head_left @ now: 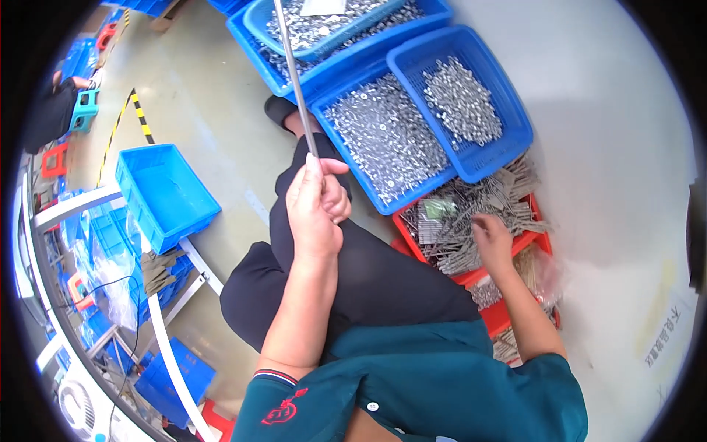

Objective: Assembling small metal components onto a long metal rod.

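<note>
Above the floor [221, 88], blue baskets [489, 159] crowd the rods [455, 239] at the right hand [494, 241].

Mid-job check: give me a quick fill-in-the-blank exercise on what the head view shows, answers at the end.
1. In the picture, the ____ end (upper or lower) of the long metal rod is in the left hand.
2. The right hand is at thin metal pieces in a bin coloured ____.
3. Beyond them, the basket of small metal parts is coloured ____.
4. The floor tape is striped black and ____.

Missing words: lower; red; blue; yellow.
</note>
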Action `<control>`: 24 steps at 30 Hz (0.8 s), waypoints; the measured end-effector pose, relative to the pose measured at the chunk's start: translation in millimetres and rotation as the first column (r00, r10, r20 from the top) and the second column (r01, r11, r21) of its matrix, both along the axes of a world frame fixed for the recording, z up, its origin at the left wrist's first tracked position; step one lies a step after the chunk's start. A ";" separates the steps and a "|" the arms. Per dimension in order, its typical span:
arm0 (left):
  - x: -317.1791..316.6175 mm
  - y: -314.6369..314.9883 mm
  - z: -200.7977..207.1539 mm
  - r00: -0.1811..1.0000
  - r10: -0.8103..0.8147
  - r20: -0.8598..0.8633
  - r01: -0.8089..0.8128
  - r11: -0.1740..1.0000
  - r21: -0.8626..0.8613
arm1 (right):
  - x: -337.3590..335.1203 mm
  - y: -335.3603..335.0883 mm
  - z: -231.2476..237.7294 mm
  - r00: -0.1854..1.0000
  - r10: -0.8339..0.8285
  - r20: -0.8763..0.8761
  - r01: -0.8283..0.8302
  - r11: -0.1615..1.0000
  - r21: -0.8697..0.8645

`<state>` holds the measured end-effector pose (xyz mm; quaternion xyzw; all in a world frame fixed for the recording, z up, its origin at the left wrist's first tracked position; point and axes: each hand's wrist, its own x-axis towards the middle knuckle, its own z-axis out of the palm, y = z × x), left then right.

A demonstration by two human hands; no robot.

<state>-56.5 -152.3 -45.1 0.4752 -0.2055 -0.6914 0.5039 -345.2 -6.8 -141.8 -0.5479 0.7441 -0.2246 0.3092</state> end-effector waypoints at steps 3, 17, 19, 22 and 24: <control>4.9 1.2 3.0 0.998 0.060 -0.001 -0.060 0.998 0.001 | 57.3 -65.5 9.0 0.978 0.209 -0.017 -0.209 0.964 -0.168; 5.1 -3.3 7.0 0.997 0.076 -0.030 -0.074 0.996 0.051 | 146.3 -166.8 -81.3 0.691 0.547 -0.472 -0.700 0.670 -0.249; 5.7 -3.2 8.3 0.997 0.066 -0.030 -0.065 0.997 0.051 | 151.1 -174.6 -85.9 0.659 0.546 -0.518 -0.729 0.632 -0.261; 4.7 -3.0 8.1 0.997 0.072 -0.024 -0.071 0.996 0.056 | 152.5 -188.9 -93.2 0.665 0.540 -0.515 -0.724 0.635 -0.269; 4.1 -3.8 7.9 0.997 0.069 -0.025 -0.068 0.996 0.053 | 154.7 -200.2 -97.8 0.670 0.513 -0.537 -0.712 0.650 -0.266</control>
